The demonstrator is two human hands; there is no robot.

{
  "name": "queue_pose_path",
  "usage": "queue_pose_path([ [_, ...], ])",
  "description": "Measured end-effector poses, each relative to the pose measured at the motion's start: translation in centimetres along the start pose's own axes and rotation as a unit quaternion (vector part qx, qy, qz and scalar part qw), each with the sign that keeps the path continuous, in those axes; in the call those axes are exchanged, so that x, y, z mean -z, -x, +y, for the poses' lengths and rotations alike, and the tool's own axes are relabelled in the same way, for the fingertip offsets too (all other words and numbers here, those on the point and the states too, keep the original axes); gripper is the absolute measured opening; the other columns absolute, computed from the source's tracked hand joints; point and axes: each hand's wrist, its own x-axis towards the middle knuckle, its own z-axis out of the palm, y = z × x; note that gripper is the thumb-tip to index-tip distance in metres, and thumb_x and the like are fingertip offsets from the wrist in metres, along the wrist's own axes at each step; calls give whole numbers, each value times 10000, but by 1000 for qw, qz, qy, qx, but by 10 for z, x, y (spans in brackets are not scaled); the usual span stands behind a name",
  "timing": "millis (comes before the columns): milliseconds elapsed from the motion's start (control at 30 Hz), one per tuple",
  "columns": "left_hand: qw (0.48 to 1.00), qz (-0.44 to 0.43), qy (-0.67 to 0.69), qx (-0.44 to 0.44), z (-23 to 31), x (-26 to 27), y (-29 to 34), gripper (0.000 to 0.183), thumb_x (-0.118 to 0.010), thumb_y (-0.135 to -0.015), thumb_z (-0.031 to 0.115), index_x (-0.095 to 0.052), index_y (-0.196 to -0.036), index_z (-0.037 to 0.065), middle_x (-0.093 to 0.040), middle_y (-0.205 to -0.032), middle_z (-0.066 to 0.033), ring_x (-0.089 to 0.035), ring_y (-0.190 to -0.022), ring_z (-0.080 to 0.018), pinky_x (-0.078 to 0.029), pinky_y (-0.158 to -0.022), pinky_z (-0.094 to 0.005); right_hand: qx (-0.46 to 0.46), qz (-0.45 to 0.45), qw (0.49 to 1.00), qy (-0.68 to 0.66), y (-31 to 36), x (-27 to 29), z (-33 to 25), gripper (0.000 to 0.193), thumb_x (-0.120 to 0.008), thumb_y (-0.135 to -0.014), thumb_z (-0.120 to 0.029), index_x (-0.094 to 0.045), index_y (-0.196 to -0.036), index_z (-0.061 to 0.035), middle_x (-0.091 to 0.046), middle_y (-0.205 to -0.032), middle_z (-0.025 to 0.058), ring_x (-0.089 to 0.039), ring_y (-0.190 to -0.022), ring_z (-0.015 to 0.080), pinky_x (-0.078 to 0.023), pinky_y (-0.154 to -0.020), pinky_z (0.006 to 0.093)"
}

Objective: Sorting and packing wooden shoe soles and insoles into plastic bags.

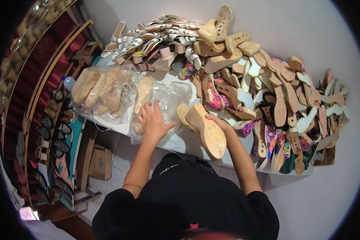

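My right hand [220, 123] grips a pale wooden shoe last [208, 134], its sole face turned up and the wider end toward me. A second wooden last [183, 113] shows partly behind it; I cannot tell whether the hand holds that one too. With fingers spread, my left hand [154, 123] is over a clear plastic bag [174, 94] on the white table. Beside its fingertips lies another wooden last [144, 90], partly under plastic. Further left, a filled plastic bag [104, 90] contains several more lasts.
White strappy sandals [164, 34] are heaped at the back. Bare lasts [224, 56], insoles [279, 102] and floral shoe parts [216, 98] crowd the table's right side. Shelves with dark shoes [62, 138] stand at left. A cardboard box [100, 162] sits on the tiled floor.
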Motion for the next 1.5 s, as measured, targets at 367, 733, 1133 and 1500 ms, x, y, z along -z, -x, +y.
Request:
queue_pose_path([
  [367, 991, 63, 90, 79, -27, -15, -15, 263, -592, -730, 197, -579, -928, 25, -570, -880, -156, -558, -827, -332, -442, -710, -401, -58, -85, 987, 125, -95, -49, -9, 595, -514, -734, -532, -525, -1027, -14, -606, -856, 92, -603, -696, 172, -494, -624, 291],
  [733, 987, 35, 145, 60, -23, -15, 5, 376, -591, -720, 201, -530, -1064, 64, -534, -964, -144, -535, -877, -332, -427, -744, -401, 49, -11, 999, 11, -120, -72, -32, 572, -414, -782, -538, -547, -1012, -32, -602, -914, 109, -603, -790, 220, -489, -715, 334],
  [1133, 978, 56, 190, 73, -27, -14, 23, 564, -547, -689, 41, -352, -1219, 53, -449, -1007, -212, -505, -894, -395, -431, -754, -440, 134, -47, 973, -180, -171, -86, -21, 554, -397, -811, -476, -445, -1155, -44, -520, -1098, 145, -528, -983, 272, -438, -841, 400],
  [1500, 967, 0, 253, 44, -11, -5, 24, 498, -513, -693, 43, -400, -1177, 8, -467, -1016, -209, -485, -946, -383, -405, -802, -411, 144, -26, 986, -80, -221, -106, 8, 668, -355, -778, -560, -392, -1217, -58, -478, -1154, 165, -488, -1038, 316, -402, -890, 431],
])
